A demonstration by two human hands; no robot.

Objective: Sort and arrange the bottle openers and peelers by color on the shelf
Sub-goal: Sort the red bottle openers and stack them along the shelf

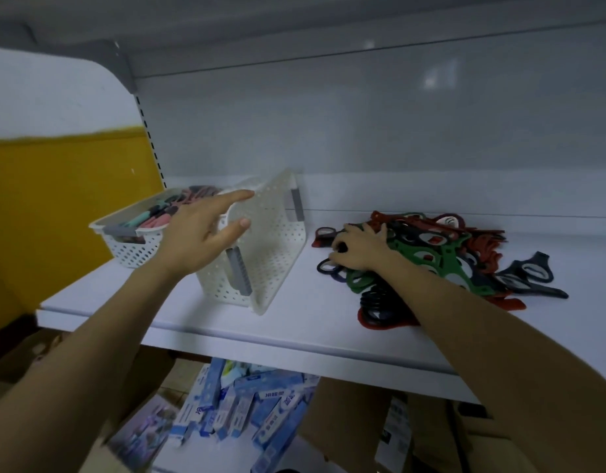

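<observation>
Head view: I reach both bare arms to one white shelf (pixel 294 322) in a shop aisle.
Baskets: two, both white and perforated, standing just beside each other at the shelf's left end.
Left basket (pixel 131 250): upright against the yellow-and-white wall (pixel 66 199), one grey handle showing on its near rim.
Peelers (pixel 158 213): lying inside the left basket in teal, pink and dark tones; too crowded and blurred to count.
Tipped basket (pixel 271 254): on its side at the middle of the shelf, two grey handles showing, nothing visible in it.
Left hand (pixel 196 233): one, spread wide with forefinger straight and thumb out, at the tipped basket's upper wall; it grasps nothing, and whether the fingertips touch the plastic I cannot tell.
Bottle openers (pixel 431 254): one tangled pile on the right half of the shelf, well apart from the peelers, in three colours, red, green and dark navy; the pieces overlap too much to count.
Right hand (pixel 359 249): one, palm down on the pile's left edge, fingers curled round dark openers, a black piece showing between them.
Stray opener: one dark piece lies at the pile's far right edge.
Below the shelf: a heap of blue-and-white cartons (pixel 247 404), uncounted, beside brown cardboard boxes (pixel 346 414).
</observation>
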